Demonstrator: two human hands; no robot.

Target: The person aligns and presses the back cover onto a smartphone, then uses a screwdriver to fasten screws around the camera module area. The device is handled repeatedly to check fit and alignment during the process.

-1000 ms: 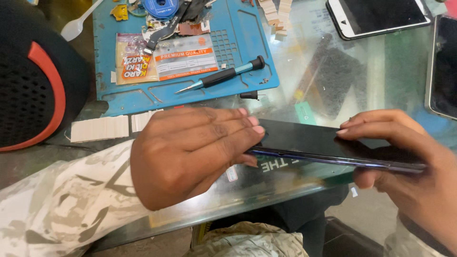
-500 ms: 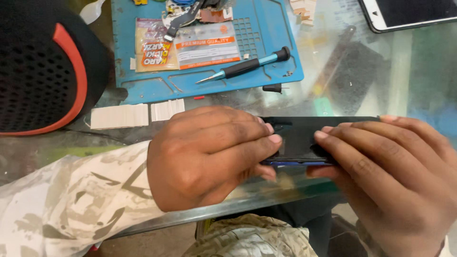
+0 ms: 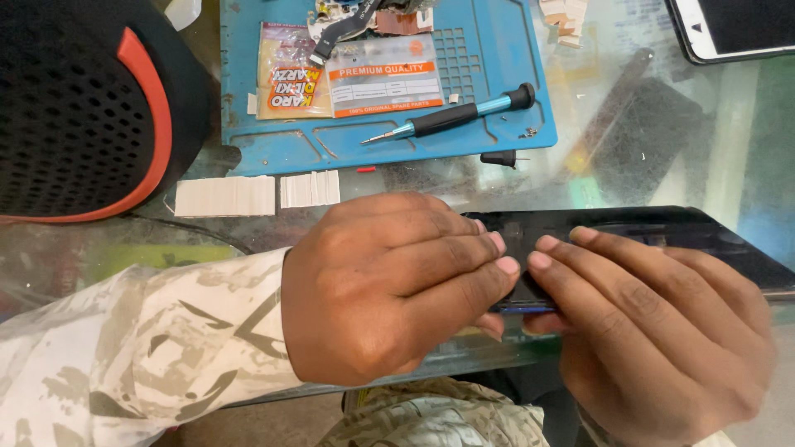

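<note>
far left: a black speaker (image 3: 74, 108) with an orange-red band stands on the glass table (image 3: 745, 149). just right of its base lie two strips of white tabs (image 3: 257, 194), flat on the glass.

upper centre: a blue work mat (image 3: 497, 50) carries two printed spare-part packets (image 3: 348, 79), a black flex cable (image 3: 339, 29) and a screwdriver (image 3: 451, 118) with a teal shaft and black grip, lying slantwise with its tip toward the left. a small black bit (image 3: 498, 157) lies on the glass just below the mat's lower edge.

centre: the left hand (image 3: 389, 285), coming out of a camouflage-print sleeve (image 3: 141, 348), is curled over the left end of a dark phone (image 3: 654, 236), fingers on top and thumb under its near edge. the phone lies at the table's near edge, stretching right; a thin blue line shows along its near side between the two hands.

right of centre: the right hand (image 3: 662, 331) presses its fingers flat onto the phone's upper face, thumb beneath, fingertips nearly touching those of the left hand. both hands are clamped on the phone, close together.

upper right: a white phone (image 3: 729, 33) lies face up at the corner, well apart from the hands.
</note>
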